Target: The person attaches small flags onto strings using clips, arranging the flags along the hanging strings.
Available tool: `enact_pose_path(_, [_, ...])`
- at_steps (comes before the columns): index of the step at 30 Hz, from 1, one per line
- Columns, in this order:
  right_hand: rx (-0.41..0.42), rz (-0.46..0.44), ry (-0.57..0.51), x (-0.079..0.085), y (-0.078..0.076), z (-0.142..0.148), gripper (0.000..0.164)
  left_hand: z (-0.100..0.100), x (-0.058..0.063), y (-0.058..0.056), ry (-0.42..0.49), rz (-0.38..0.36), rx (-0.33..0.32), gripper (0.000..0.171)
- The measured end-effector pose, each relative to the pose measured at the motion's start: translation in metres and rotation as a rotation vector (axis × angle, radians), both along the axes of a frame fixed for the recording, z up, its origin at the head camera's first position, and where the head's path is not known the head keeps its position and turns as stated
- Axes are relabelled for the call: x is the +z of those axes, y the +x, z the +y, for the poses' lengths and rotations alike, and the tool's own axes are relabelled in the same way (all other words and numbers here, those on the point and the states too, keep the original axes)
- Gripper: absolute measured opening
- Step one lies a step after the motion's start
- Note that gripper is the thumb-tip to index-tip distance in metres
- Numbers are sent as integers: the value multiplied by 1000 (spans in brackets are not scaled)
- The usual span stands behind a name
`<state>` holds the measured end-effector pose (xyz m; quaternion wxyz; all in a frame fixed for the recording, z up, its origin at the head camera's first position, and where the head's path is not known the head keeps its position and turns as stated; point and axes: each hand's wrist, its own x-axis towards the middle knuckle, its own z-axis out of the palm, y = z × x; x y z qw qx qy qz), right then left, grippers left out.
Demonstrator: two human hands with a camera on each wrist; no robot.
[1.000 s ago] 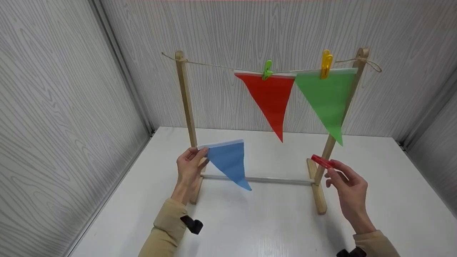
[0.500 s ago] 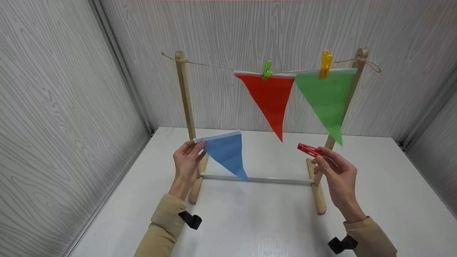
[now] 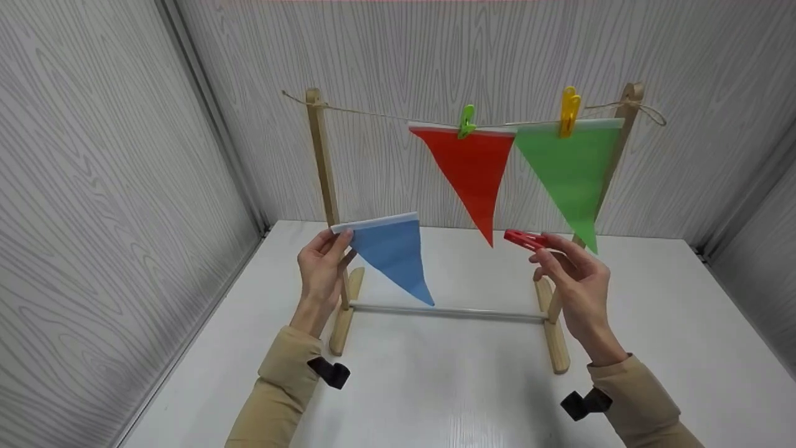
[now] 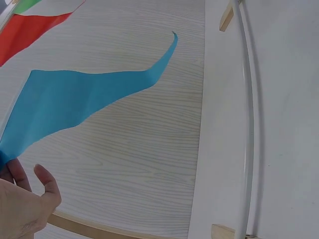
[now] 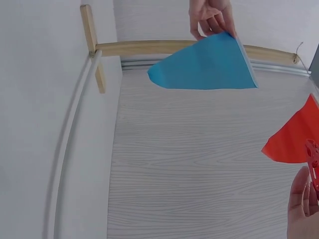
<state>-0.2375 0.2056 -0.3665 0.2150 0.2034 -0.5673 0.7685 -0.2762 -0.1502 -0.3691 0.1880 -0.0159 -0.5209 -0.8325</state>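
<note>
My left hand [image 3: 321, 267] pinches the upper left corner of a blue triangular flag [image 3: 393, 249], whose white top edge slants up to the right. In the left wrist view the blue flag [image 4: 75, 97] trails away from the fingers, its tip curling. My right hand [image 3: 575, 283] pinches a red clothespin [image 3: 524, 239] between thumb and fingers, apart from the flags. On the twine [image 3: 373, 113] above hang a red flag [image 3: 472, 168], held by a green clothespin [image 3: 466, 122], and a green flag [image 3: 569, 168], held by a yellow clothespin [image 3: 569, 112].
The twine runs between a left wooden post [image 3: 321, 155] and a right wooden post [image 3: 615, 149]. A pale rod [image 3: 479, 313] joins them near the white table [image 3: 435, 386]. Grey wood-grain panels [image 3: 435, 50] stand behind and at both sides.
Both hands have risen. The left hand has lifted the blue flag slightly leftward, while the right hand has brought the red clothespin up and to the left. The hanging flags stay in place.
</note>
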Motion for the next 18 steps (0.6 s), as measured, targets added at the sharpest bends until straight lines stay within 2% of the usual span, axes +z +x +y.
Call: enact_pose_path(18, [15, 28, 114, 41, -19, -17, 31, -3, 32, -2, -29, 46, 14, 15])
